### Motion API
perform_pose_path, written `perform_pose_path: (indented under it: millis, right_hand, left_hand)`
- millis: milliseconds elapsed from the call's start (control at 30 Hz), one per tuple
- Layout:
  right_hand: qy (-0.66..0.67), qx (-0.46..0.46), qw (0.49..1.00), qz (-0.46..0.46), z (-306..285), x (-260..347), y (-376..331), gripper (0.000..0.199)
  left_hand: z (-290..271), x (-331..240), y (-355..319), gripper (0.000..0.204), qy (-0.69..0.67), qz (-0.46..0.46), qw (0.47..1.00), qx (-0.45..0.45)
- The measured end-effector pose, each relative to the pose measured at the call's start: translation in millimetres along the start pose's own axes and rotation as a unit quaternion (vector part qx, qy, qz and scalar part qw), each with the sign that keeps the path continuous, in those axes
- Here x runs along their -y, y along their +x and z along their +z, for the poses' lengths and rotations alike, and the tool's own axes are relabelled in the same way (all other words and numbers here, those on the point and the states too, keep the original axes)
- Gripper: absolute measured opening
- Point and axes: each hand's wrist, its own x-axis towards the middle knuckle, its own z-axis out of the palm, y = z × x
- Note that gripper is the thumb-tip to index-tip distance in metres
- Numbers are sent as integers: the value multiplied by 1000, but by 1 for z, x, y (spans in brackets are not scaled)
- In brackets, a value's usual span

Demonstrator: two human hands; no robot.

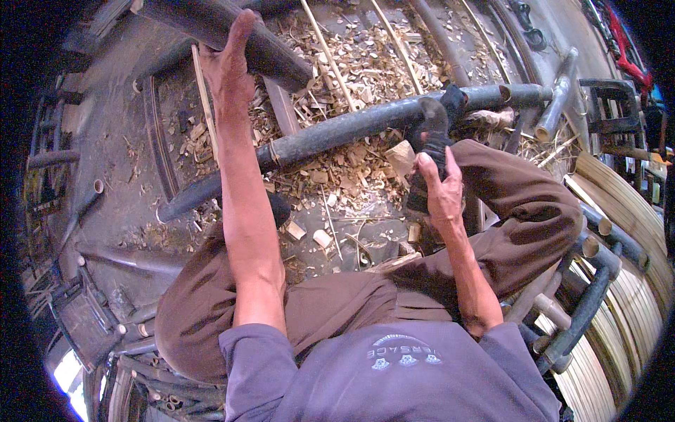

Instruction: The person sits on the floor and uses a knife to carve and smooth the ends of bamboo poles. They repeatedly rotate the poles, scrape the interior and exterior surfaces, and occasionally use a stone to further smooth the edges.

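Note:
My left hand point(230, 70) reaches far forward at the upper left, gripping a thick dark pole point(278, 60) that looks like bamboo. Its thumb lies over the pole, and its other fingers are partly hidden. In front of my right knee, my right hand point(444, 190) is closed around a dark curved tool point(434, 126) with ridged bands. The tool's exact kind is unclear. A pale cut wood piece point(401, 157) shows just left of that hand. Beyond the tool, a long dark bamboo pole point(358, 123) crosses in front of my legs.
Wood chips point(358, 63) cover the ground ahead. Thin pale strips point(329, 55) lie among them. Bundled split bamboo point(626, 288) is stacked at the right, beside cut bamboo tubes point(598, 264). A dark frame point(84, 320) stands at the lower left.

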Motion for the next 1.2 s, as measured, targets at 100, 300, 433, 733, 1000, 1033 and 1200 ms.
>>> perform_pose_path:
  millis: [100, 300, 433, 733, 1000, 1033, 1200]
  right_hand:
    - [19, -50, 996, -73, 6, -22, 7, 35]
    - [-28, -3, 998, 62, 16, -65, 11, 29]
    - [-116, -5, 993, 31, 27, -83, 15, 49]
    - [-145, 23, 989, 33, 36, -78, 7, 47]
    - [-165, 47, 983, 69, 41, -67, 1, 43]
    - [-162, 45, 983, 68, 40, -71, 0, 42]
    - [-163, 68, 981, 78, 45, -73, -3, 43]
  left_hand:
    - [-3, 20, -5, 43, 27, 35, 999, -6]
    - [-4, 49, -33, 37, 80, -44, 995, 30]
    - [3, 55, -47, 37, 122, -53, 987, 93]
    - [0, 76, -65, 39, 118, -88, 981, 125]
    - [2, 79, -73, 42, 122, -93, 980, 125]
    - [5, 77, -74, 43, 120, -94, 980, 127]
    - [10, 84, -77, 46, 150, -63, 978, 127]
